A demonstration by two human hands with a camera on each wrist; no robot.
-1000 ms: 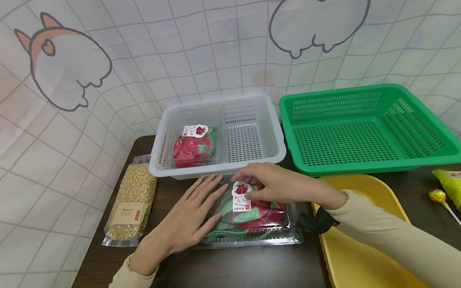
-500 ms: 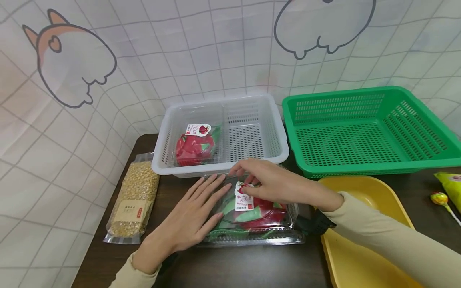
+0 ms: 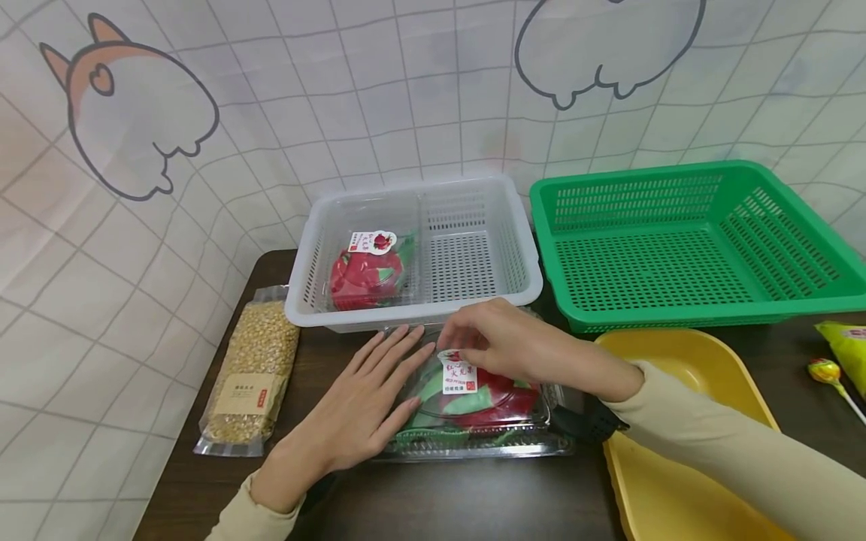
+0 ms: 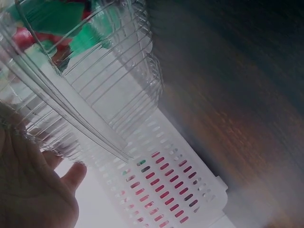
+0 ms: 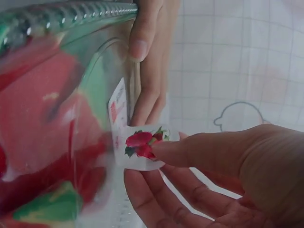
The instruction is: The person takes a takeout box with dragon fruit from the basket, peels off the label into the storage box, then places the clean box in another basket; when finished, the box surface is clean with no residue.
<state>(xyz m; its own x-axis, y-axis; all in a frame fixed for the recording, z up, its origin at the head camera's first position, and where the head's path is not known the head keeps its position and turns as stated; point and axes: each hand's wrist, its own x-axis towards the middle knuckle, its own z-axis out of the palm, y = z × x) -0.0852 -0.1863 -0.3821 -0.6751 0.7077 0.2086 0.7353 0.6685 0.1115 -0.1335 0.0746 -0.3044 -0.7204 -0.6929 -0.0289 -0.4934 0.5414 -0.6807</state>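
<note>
On the dark table lies a clear plastic fruit box (image 3: pixel 413 443) with red and green dragon fruit inside. A white sticker (image 3: pixel 460 378) with a dragon fruit picture is on its lid. My right hand (image 3: pixel 504 346) pinches the sticker's picture end, the thumb over the print. In the right wrist view that end of the sticker (image 5: pixel 142 161) bends away from the lid while the rest lies against it. My left hand (image 3: pixel 368 398) rests on the left side of the box with its fingers straight and spread.
Behind the box is a white basket (image 3: pixel 413 309) holding another dragon fruit box (image 3: pixel 368 278). A green basket (image 3: pixel 676 308) and a yellow tray (image 3: pixel 649 466) are to the right. A bag of grains (image 3: pixel 257 346) lies left. A lollipop (image 3: pixel 825 372) and a yellow-green packet (image 3: pixel 846 346) sit far right.
My right thumb has moved onto the sticker's picture end, covering much of it, and the fingers have closed on it. My left hand stays in place on the box. The view has shifted slightly.
</note>
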